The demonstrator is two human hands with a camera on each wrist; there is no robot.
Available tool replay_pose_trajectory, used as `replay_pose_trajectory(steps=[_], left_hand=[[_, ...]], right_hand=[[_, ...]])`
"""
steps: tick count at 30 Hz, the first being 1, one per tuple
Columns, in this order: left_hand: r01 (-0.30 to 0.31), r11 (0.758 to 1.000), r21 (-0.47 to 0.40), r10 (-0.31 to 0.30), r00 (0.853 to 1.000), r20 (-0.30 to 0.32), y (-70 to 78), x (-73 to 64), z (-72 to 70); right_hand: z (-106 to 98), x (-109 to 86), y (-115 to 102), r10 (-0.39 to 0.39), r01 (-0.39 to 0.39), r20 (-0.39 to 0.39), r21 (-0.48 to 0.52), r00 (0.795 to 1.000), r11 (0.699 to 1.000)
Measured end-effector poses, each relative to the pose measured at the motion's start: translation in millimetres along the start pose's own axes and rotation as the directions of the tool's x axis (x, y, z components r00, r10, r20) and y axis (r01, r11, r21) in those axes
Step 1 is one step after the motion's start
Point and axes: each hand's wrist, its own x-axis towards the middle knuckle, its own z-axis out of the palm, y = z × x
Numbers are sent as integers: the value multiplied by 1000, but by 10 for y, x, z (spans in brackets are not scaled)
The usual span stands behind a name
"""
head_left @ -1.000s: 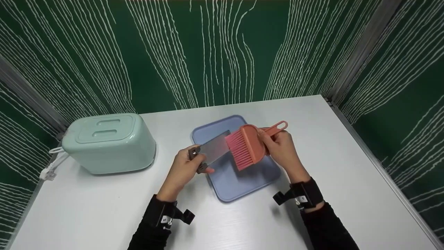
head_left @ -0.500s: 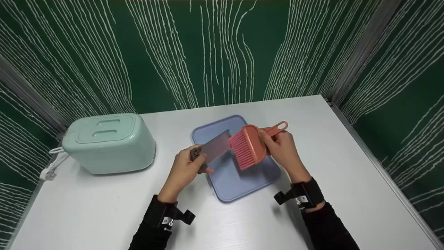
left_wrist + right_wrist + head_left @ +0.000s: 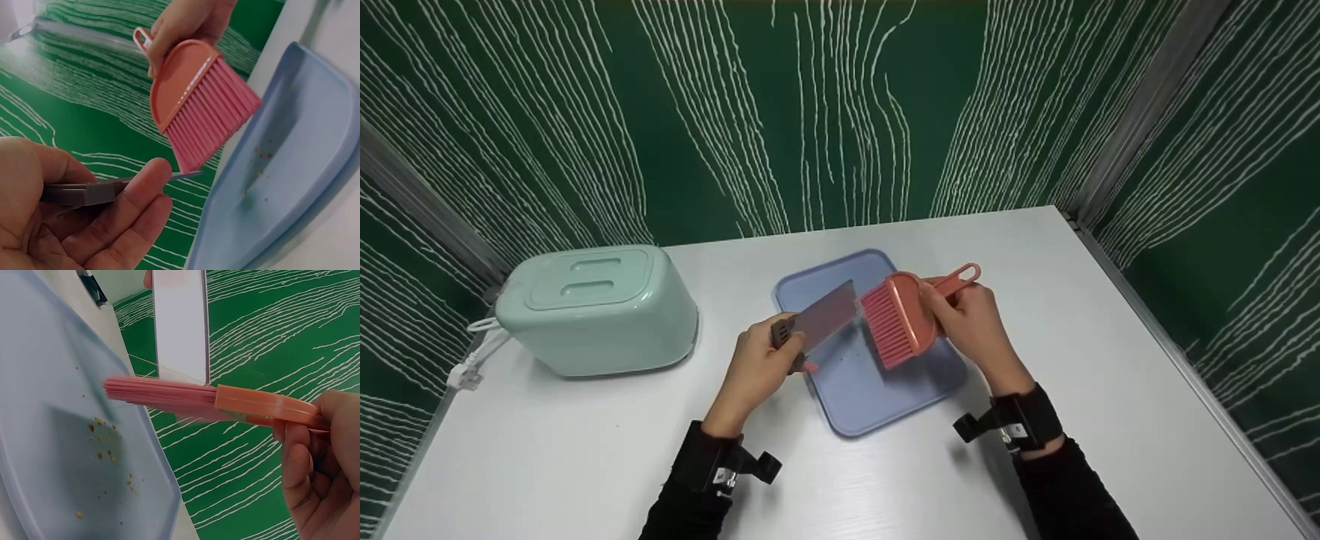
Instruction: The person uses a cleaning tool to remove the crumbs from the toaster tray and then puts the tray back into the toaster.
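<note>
In the head view my left hand point(image 3: 761, 360) grips the dark handle of a flat metal scraper point(image 3: 826, 316). Its blade slants up to the right above a blue tray point(image 3: 859, 409). My right hand point(image 3: 971, 326) pinches a small orange hand brush point(image 3: 913, 311) near its looped handle, with the pink bristles pointing left and down. The bristle corner lies at the blade's far end; whether they touch I cannot tell. Below them, the right wrist view shows brown and yellow crumbs point(image 3: 101, 454) scattered on the tray. In the left wrist view the scraper handle point(image 3: 79, 194) lies across the palm.
A mint-green, toaster-like appliance point(image 3: 604, 322) with a lid stands at the left of the white table point(image 3: 585, 457). Its white cord and plug point(image 3: 465, 375) lie beside it. Green walls with white streaks point(image 3: 840, 112) rise behind and at the sides.
The brush has shifted slightly right and down, drawing its bristles off the blade's face toward its end. The scraper blade has tilted a little. The tray has stayed put.
</note>
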Motion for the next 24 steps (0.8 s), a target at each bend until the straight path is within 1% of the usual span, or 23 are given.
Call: replay_pose_trajectory(steps=[3,7,10,16,20,24], left_hand=[[0,1000,4,0,1000,-8,-16,8,-3],[2,1000,-6,-2,1000,-18,-33,16,-2],[-3,1000,-14,3,1000,-25,-39,15,6],[-20,1000,10,20,999,-28,-31,11,38],[-19,1000,14,19,1000,-19,-17,10,56],[-28,999,16,28,999,-16,-2,6,68]], right_hand=[[-20,-4,-20,-2,2,-9,10,1000,1000],[-36,-14,-68,-3,3,-13,50,1000,999],[-32,-31,-118,-3,4,-4,106,1000,994],[33,-72,-194,-9,9,1,218,1000,976],[88,-92,-206,-35,33,2,231,999,972],[119,-86,-163,-57,59,-14,212,998,976]])
